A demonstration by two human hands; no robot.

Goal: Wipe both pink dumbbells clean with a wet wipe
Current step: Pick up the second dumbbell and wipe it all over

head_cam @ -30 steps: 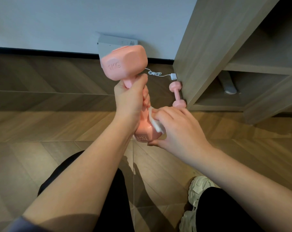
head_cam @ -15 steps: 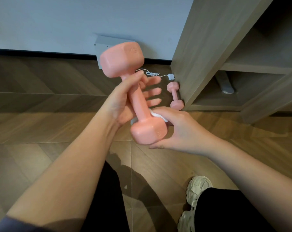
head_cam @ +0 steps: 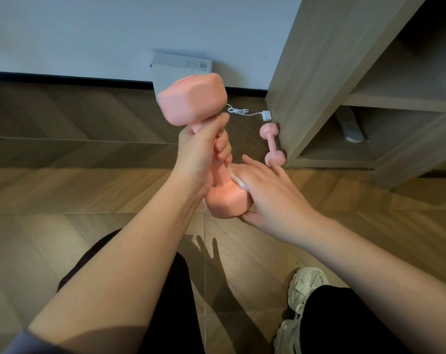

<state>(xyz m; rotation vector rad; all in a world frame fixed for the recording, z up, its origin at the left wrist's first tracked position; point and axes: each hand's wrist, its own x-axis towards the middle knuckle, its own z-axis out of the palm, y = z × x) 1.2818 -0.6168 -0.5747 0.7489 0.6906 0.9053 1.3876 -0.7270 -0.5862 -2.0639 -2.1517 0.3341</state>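
I hold a pink dumbbell [head_cam: 193, 103] upright in mid-air above the floor. My left hand [head_cam: 204, 152] is wrapped around its handle. My right hand [head_cam: 265, 192] presses a white wet wipe [head_cam: 238, 180] against the side of the lower head [head_cam: 227, 200], thumb underneath it and fingers spread over the top. Only a small edge of the wipe shows. The second pink dumbbell [head_cam: 272, 144] lies on the floor against the foot of the wooden shelf unit.
A wooden shelf unit [head_cam: 316, 72] stands on the right. A white box [head_cam: 178, 66] leans on the wall behind the dumbbell, with a white cable and plug [head_cam: 266, 115] beside it. My knees and a white sneaker [head_cam: 303, 284] are below.
My left hand, open half a second ago, has closed around the handle again. The dumbbell has turned and the right hand has shifted over the lower head.
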